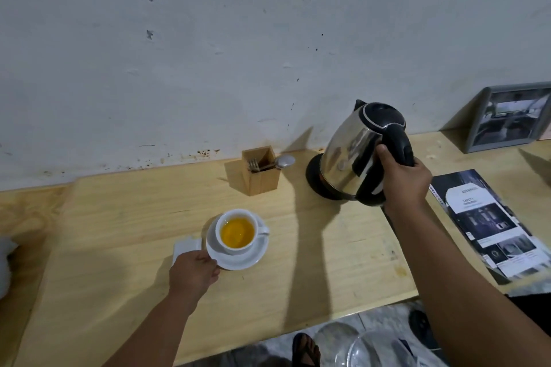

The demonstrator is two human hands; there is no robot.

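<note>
A white cup (237, 233) full of amber tea sits on a white saucer (247, 259) on the wooden counter (119, 217). My left hand (193, 272) holds the saucer's near-left rim; a white tea-bag wrapper (187, 247) lies just behind that hand. My right hand (407, 177) grips the black handle of a steel electric kettle (351, 155). The kettle is tilted, spout up and to the left, over its black base (313, 176).
A wooden box (262, 180) with forks and a spoon stands by the wall left of the kettle. A dark brochure (489, 223) lies at the right, a framed picture (510, 116) leans on the wall. A foot in a sandal (305, 350) shows below the counter edge.
</note>
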